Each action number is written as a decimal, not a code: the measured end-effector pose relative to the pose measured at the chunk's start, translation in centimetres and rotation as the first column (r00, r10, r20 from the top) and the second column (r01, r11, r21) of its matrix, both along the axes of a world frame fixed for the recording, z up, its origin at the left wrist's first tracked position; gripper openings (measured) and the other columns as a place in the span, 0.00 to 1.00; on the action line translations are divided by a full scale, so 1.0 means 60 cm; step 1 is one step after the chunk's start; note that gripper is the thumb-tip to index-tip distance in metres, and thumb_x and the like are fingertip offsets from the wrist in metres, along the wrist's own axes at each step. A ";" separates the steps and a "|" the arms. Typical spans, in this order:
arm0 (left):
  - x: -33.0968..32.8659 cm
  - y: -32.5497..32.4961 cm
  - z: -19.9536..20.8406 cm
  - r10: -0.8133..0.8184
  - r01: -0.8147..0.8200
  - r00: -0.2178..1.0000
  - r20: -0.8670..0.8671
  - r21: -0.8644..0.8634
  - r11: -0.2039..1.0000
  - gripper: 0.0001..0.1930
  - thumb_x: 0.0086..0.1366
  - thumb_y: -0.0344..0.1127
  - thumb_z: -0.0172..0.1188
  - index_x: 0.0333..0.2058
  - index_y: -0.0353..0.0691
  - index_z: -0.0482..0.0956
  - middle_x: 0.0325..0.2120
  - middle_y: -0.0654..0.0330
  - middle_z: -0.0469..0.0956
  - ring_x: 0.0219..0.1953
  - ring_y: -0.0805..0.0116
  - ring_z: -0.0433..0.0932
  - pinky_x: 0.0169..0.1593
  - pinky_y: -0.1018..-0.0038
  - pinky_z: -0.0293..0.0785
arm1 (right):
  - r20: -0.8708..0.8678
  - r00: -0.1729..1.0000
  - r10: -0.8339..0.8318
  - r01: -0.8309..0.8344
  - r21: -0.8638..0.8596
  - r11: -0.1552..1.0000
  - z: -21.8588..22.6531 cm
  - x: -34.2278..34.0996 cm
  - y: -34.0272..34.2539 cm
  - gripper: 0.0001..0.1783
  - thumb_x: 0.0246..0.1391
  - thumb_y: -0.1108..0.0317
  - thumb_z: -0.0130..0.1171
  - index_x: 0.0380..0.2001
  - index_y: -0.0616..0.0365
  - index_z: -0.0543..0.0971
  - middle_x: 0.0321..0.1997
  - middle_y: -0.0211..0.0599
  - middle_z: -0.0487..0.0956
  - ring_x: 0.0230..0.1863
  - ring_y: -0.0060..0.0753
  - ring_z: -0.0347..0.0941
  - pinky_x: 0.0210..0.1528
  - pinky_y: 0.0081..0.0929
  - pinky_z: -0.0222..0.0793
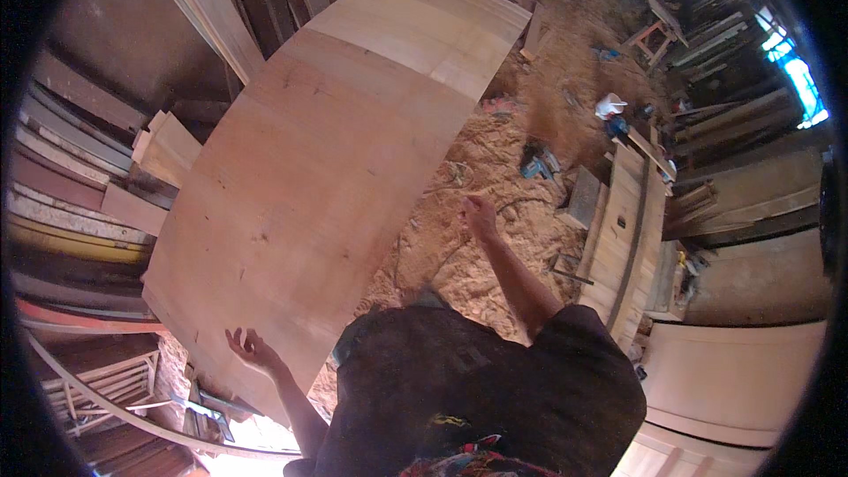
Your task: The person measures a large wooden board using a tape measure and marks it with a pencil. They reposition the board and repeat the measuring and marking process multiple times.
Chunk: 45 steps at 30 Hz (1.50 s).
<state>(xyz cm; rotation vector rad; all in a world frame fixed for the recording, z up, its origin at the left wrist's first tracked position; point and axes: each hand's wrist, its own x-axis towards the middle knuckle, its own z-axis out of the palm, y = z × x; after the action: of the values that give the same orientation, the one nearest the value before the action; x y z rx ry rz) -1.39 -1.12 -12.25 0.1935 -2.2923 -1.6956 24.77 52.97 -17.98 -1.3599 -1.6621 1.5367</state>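
A large wooden panel (291, 185) lies in front of me, stretching away to the upper middle. Most of it is reddish brown, with a paler band near its far end. Over the panel's near left part hovers my left hand (253, 352), its fingers apart and nothing in them. My right hand (478, 215) is raised beyond the panel's right edge, above the sawdust-covered floor (450, 252). Its fingers are curled closed; whether they hold something small cannot be made out.
Boards (79, 146) are stacked along the left. On the floor at right lie a blue power tool (541, 164) and a white container (609, 106). A long pale wooden piece (623, 221) stands at right, near pale panels (729, 375). A small wooden stand (654, 42) is farther off.
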 end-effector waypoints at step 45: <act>-0.906 0.625 0.014 -0.447 0.656 0.698 0.559 -0.750 0.087 0.32 0.69 0.56 0.57 0.65 0.44 0.70 0.52 0.41 0.79 0.49 0.38 0.80 0.53 0.51 0.76 | 0.207 0.701 -0.682 0.708 -0.314 0.633 -0.104 -0.231 0.125 0.29 0.68 0.44 0.55 0.51 0.62 0.80 0.48 0.47 0.83 0.43 0.41 0.81 0.45 0.40 0.79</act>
<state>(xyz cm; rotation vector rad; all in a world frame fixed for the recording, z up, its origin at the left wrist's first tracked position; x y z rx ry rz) -55.75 36.39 -11.39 -0.9608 -3.3137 -0.1090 10.89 60.45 -24.20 -1.9683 -0.6834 1.3398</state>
